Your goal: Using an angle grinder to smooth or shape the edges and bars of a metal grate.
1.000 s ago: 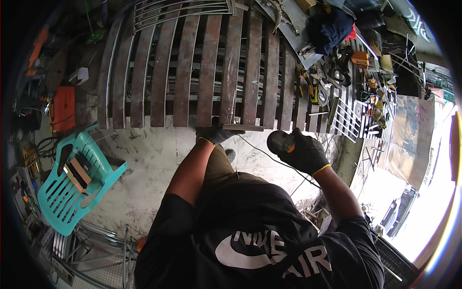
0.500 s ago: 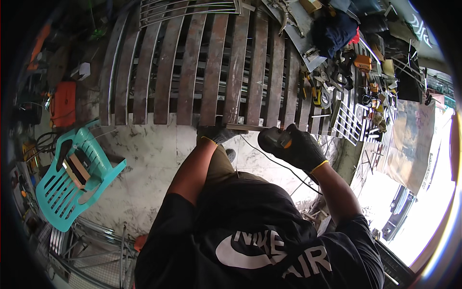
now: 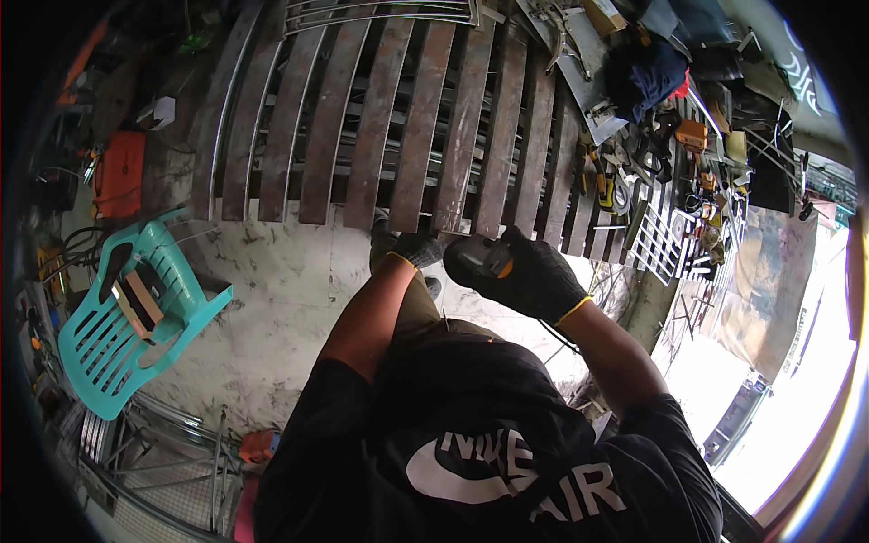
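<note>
My right hand (image 3: 543,282), in a dark knitted glove with a yellow cuff, grips a dark power tool with an orange part, which looks like an angle grinder (image 3: 468,257). The tool lies at the near ends of the brown metal slats of a workbench (image 3: 376,136). Just left of it, my left hand (image 3: 416,249), gloved the same way, is curled at the slat ends. Its fingertips are partly hidden, and what they hold cannot be made out. A dark cable (image 3: 563,337) shows below my right wrist.
A turquoise plastic chair (image 3: 186,262) with an open cardboard box (image 3: 138,306) stands at the left, near an orange case (image 3: 120,172). On the right are a tape measure (image 3: 621,195), a metal grille (image 3: 654,242), dark blue cloth (image 3: 644,77) and cluttered tools. Another bar frame (image 3: 385,13) lies at the far edge.
My right hand and the grinder have moved left, closer to my left hand. The thin bar seen between my hands earlier is now mostly hidden. The view has shifted slightly.
</note>
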A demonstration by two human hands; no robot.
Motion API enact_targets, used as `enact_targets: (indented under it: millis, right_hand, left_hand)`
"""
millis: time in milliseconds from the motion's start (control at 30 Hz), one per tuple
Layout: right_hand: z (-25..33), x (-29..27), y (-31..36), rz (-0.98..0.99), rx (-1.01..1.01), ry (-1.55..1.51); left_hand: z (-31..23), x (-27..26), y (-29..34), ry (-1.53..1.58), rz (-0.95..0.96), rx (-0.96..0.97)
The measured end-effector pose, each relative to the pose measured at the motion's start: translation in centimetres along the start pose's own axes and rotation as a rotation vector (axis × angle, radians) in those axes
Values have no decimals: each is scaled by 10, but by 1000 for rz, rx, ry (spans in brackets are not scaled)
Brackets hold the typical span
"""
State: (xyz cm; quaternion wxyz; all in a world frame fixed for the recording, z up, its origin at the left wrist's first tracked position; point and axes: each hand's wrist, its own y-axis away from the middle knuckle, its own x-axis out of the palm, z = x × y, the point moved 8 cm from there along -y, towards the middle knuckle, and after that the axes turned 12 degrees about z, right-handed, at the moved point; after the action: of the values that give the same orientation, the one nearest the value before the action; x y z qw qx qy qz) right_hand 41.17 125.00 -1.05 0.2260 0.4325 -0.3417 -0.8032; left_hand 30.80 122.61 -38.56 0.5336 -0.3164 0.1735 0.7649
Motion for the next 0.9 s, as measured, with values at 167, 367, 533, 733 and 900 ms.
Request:
enact_targets:
  millis: [167,367,533,733,900]
  right_hand:
    - [17,6,-11,-7,-44,-11]
    - [30,9,-16,3,-66,-7]
    - [34,8,-16,0,-87,10]
    - [17,3,-7,6,-73,-22]
    - [1,-3,1,-41,-51,64]
  left_hand:
    - [16,-6,-1,240,-3,-15]
    - [24,-9,1,337,7,-21]
    - [27,-11,0,341,-9,-9]
    - [35,-25,-6,292,-61,43]
    - [40,-38,-7,53,-141,155]
